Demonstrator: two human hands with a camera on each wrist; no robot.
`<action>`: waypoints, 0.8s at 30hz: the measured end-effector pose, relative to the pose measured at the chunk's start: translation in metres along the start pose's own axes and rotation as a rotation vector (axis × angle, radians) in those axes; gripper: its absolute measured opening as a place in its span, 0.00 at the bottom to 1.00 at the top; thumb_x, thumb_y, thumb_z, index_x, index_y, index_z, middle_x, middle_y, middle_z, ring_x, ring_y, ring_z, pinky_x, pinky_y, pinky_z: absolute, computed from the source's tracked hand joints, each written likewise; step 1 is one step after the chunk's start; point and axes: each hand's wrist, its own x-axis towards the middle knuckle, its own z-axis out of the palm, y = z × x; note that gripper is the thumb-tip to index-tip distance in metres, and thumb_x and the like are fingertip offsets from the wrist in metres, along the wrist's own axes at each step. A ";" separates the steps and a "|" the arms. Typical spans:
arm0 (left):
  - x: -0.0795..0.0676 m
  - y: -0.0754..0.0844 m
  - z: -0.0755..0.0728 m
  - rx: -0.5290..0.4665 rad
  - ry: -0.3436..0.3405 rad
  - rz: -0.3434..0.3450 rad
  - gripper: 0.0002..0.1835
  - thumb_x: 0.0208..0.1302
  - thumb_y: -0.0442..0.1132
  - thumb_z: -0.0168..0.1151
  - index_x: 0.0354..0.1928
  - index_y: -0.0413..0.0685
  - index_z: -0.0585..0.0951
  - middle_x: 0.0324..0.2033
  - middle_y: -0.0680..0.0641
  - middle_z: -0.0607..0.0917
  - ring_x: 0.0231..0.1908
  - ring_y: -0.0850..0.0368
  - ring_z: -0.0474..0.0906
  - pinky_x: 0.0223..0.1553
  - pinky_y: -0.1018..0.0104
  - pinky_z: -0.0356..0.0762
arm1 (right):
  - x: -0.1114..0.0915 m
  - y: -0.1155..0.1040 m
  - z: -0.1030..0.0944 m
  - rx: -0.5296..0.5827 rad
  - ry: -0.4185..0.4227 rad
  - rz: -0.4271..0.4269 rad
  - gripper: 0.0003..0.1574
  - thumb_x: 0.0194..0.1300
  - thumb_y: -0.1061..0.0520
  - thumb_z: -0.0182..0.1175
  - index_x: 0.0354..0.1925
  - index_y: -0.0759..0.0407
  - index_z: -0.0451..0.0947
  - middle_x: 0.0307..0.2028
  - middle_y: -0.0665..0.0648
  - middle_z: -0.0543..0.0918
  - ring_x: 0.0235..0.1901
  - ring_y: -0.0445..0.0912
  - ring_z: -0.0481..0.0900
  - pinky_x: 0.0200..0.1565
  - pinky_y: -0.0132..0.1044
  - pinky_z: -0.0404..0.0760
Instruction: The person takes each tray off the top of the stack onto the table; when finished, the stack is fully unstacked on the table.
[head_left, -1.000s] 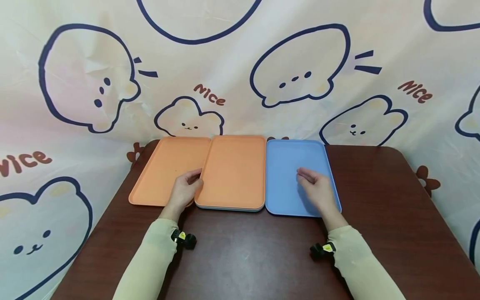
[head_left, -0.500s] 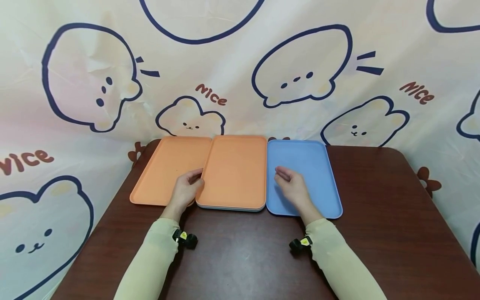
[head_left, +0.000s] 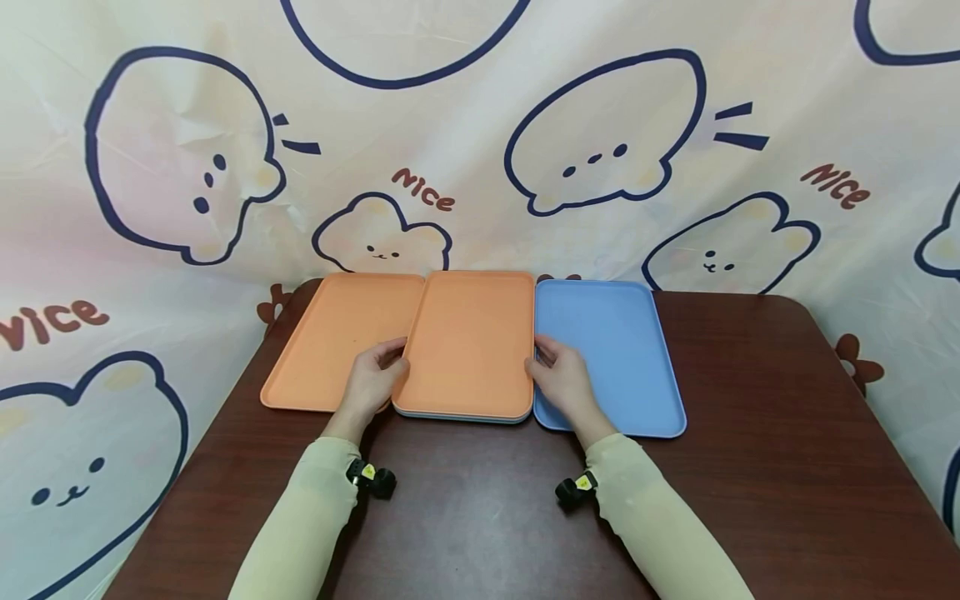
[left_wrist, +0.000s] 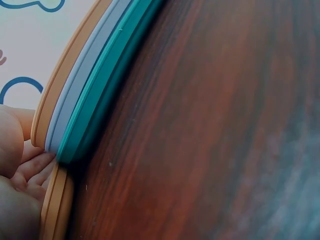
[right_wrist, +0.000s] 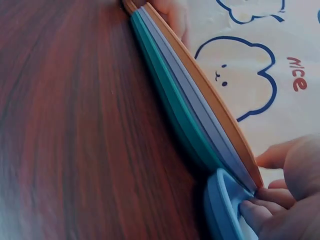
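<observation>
In the head view, an orange tray tops the middle stack of rectangular trays. Below it, the left wrist view shows a pale lavender tray and a teal tray. My left hand grips the left side of this stack, thumb at the upper rim and fingers lower along the edges. On the opposite side, my right hand pinches the stack's edge, its thumb at the orange rim and its fingers beside the lavender edge, over the blue tray. Some fingertips are hidden.
Another orange tray lies flat left of the stack, partly under my left hand. The blue tray lies close against the right side. All rest on a dark brown wooden table, with a cartoon-printed cloth behind.
My right hand has moved left across the blue tray to the right edge of the middle stack and taken hold there. The left hand has kept its place.
</observation>
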 end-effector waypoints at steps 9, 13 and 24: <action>-0.001 0.000 0.000 -0.010 0.001 -0.005 0.27 0.80 0.32 0.56 0.77 0.36 0.72 0.75 0.31 0.74 0.78 0.37 0.69 0.78 0.44 0.70 | -0.004 -0.003 0.010 -0.072 0.072 0.017 0.35 0.73 0.64 0.58 0.76 0.64 0.73 0.73 0.63 0.78 0.73 0.54 0.77 0.69 0.50 0.82; 0.000 -0.001 -0.001 -0.014 -0.003 -0.004 0.27 0.80 0.34 0.55 0.77 0.36 0.72 0.75 0.32 0.74 0.78 0.38 0.70 0.78 0.44 0.70 | -0.004 -0.004 0.011 -0.074 0.085 0.032 0.36 0.72 0.65 0.57 0.76 0.62 0.73 0.73 0.62 0.78 0.74 0.54 0.77 0.67 0.51 0.84; 0.001 0.000 0.000 0.022 0.035 -0.045 0.24 0.85 0.36 0.48 0.76 0.40 0.75 0.74 0.35 0.76 0.76 0.39 0.71 0.75 0.43 0.73 | -0.004 -0.007 0.014 -0.052 0.131 0.045 0.36 0.69 0.66 0.57 0.74 0.62 0.76 0.71 0.61 0.80 0.72 0.53 0.80 0.61 0.45 0.87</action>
